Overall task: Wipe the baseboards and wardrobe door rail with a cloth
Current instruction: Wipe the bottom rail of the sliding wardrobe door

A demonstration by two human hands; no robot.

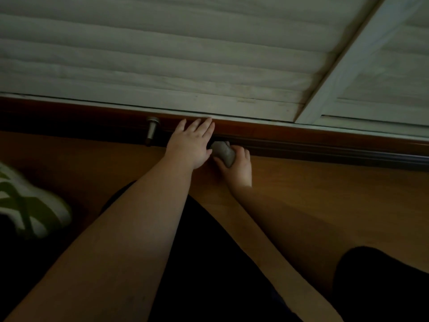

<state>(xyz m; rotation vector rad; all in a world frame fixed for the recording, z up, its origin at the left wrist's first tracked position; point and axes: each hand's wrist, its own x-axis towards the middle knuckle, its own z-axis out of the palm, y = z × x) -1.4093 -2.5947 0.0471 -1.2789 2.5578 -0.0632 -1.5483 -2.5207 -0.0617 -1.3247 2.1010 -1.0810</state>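
Note:
A dark reddish-brown baseboard (301, 140) runs along the foot of white louvred wardrobe doors (162, 61). My left hand (192, 142) lies flat against the baseboard, fingers spread and reaching up to its top edge, holding nothing. Just right of it, my right hand (239, 168) grips a bunched grey cloth (224, 152) and presses it against the lower part of the baseboard. A thin rail (255, 117) sits between the doors and the top of the baseboard.
A metal door stopper (151, 131) sticks out of the baseboard left of my hands. Brown wooden floor (313, 194) spreads below. A white and green patterned fabric (30, 205) lies at the left. My dark-clothed knees fill the bottom.

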